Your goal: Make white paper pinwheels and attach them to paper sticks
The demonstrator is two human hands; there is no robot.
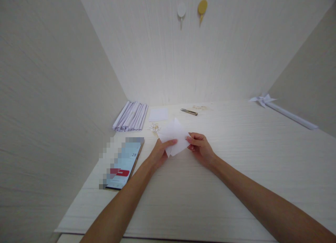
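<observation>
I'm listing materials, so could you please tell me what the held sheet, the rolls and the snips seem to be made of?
Sheet: probably matt paper, from its thin, crisp edges.
Rolls: likely matt paper too, with thin edges at their ends.
Snips: slim, dull grey blades suggest metal; golden handle unclear.

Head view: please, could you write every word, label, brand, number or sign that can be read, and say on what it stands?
"28": on the screen of the phone.
Red bar on that screen: its white mark is too small to read.
Other marks on the screen: too small or blurred.
Held white paper: no text visible.
</observation>
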